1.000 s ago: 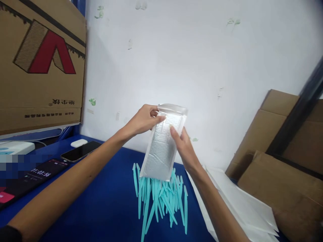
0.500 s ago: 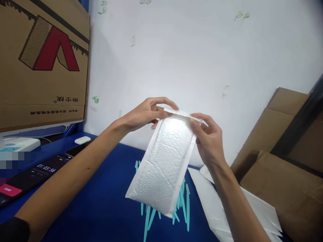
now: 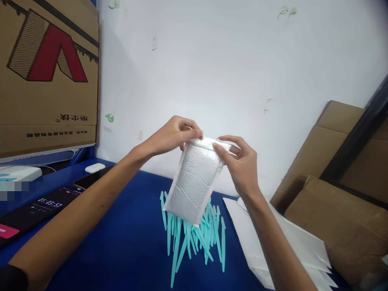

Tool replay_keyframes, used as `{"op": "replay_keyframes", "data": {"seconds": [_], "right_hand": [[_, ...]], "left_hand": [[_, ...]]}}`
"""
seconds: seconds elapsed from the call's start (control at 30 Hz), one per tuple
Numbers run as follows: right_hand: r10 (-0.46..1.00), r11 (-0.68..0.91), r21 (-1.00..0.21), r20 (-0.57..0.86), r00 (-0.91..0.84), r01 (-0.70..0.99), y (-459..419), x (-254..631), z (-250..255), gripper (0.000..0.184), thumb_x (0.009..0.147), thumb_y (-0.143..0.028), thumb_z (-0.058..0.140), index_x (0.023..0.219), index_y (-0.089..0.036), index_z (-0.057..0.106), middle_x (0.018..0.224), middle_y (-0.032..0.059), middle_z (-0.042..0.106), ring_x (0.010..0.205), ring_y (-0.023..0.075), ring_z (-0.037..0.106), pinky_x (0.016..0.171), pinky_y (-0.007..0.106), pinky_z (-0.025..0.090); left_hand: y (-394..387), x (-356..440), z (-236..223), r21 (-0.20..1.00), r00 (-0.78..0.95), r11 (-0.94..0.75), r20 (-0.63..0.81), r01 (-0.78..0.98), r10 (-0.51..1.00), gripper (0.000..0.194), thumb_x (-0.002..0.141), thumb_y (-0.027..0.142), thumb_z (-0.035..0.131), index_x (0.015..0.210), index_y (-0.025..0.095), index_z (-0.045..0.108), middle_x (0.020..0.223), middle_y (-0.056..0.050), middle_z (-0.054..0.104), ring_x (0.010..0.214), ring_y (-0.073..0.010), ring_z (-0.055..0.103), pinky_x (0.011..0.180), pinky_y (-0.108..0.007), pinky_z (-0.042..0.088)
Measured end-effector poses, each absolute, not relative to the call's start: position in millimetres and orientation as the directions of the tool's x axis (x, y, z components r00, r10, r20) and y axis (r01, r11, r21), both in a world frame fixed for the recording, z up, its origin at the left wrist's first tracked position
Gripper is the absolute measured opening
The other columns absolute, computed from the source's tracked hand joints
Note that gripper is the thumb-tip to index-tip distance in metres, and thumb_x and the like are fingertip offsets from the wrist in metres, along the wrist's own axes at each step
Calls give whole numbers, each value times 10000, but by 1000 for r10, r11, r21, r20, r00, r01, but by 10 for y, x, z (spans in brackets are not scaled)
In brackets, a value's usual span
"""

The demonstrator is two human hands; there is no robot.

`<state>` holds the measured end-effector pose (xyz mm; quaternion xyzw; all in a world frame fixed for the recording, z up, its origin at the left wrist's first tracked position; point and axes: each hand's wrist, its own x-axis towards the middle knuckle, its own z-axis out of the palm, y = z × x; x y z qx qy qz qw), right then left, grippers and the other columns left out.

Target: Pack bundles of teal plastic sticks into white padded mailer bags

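Note:
A white bubble mailer point(image 3: 194, 178) hangs between my two hands, its top flap folded down. My left hand point(image 3: 183, 131) pinches the upper left corner of the mailer. On the upper right corner, my right hand point(image 3: 239, 159) is closed with the thumb on the front. Beneath the mailer, a heap of turquoise eyebrow razors point(image 3: 182, 242) lies on the blue table point(image 3: 127, 242); the mailer's lower end hides part of the heap. Whether anything is inside the mailer, I cannot tell.
More white mailers point(image 3: 251, 234) lie in a stack at the right, partly behind my right forearm. Cardboard boxes point(image 3: 339, 226) lean beyond them. Two phones, one showing a timer point(image 3: 45, 206), and a white case point(image 3: 95, 168) sit at the left below a large carton point(image 3: 54, 109).
The mailer's top flap has been folded over. The mailer came closer, then moved back over the razors. My right hand has shifted from its front to its upper right corner.

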<state>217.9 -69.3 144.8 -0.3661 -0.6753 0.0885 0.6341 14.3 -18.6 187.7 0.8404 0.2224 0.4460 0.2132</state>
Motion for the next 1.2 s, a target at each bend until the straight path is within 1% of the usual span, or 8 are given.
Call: {"op": "replay_keyframes", "data": {"seconds": [0.23,0.4,0.53,0.63,0.8,0.93,1.0,1.2], "right_hand": [[445,575,-415,882,156,705,-728,2062,1373,141,895,-332,613,909,-227,705,937,31,730,893,222,675,697,301,533],[550,650,-555,815,181,519,-801,2006,1398,286,928,-448,556,1081,-239,677,1067,65,721,910,235,695,662,314,564],[666,698,-667,739,106,262,-855,1991,1452,439,998,-532,367,1262,-264,592,1182,86,698,1014,243,690,735,349,580],[704,679,-691,709,47,248,-875,2004,1491,464,997,-560,340,1286,-275,566,1150,84,716,1031,240,684,749,350,575],[656,657,-655,741,144,373,-852,2104,1527,367,985,-525,394,1144,-269,603,1040,65,740,927,205,699,672,296,548],[674,637,-679,720,164,363,-819,2215,1547,280,961,-409,435,1104,-248,613,953,52,749,770,184,721,611,278,528],[689,630,-690,708,153,357,-820,2241,1560,256,945,-350,439,1085,-239,622,930,45,751,710,176,723,604,282,529],[677,641,-667,724,129,379,-882,2207,1583,248,932,-335,438,1038,-236,639,903,38,745,629,160,710,606,297,536]], "left_hand": [[-407,320,1732,185,437,-828,777,530,453,347,921,438,489,906,199,741,1139,-95,634,1009,-232,604,880,-372,478],[-620,411,1723,245,520,-848,700,470,490,402,931,484,468,905,173,721,843,-81,683,803,-208,621,707,-320,461],[-500,420,1737,309,437,-847,750,432,497,351,908,441,513,799,156,685,722,-56,640,641,-154,547,585,-292,388],[-266,333,1779,429,374,-816,735,388,565,306,892,357,507,692,158,627,664,-30,583,581,-123,484,543,-277,345],[208,-24,1826,732,383,-579,450,360,807,252,798,314,587,603,164,530,611,-16,515,555,-109,482,551,-261,382],[667,-359,1609,799,372,-258,47,543,927,172,712,319,622,742,150,630,775,-66,659,670,-166,617,632,-268,493],[895,-485,1408,759,358,-65,-228,648,906,230,679,357,612,791,159,643,796,-72,687,692,-181,646,650,-258,522],[1325,-688,841,523,199,125,-519,843,831,208,582,369,649,635,171,612,671,-124,678,659,-238,670,587,-289,547]]}}
